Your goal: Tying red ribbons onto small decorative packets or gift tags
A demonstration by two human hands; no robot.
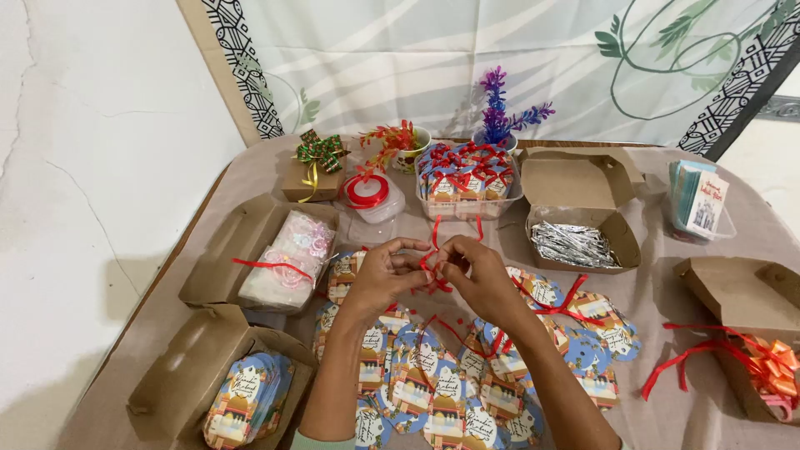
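Hands meet mid-table: left hand (379, 271) and right hand (477, 271) both pinch a thin red ribbon (433, 265) between curled fingertips, held just above a spread of colourful printed paper gift tags (433, 383) covering the table (650, 300). Ribbon ends trail up and down from the pinch. Open brown cardboard box of shiny silver twist ties (575, 243) sits right of the hands. Clear plastic tray of finished red-bowed tags (467, 179) lies behind. Brown cardboard box holding stacked tags (248, 400) at near left; red ribbon spool (367, 192) further back.
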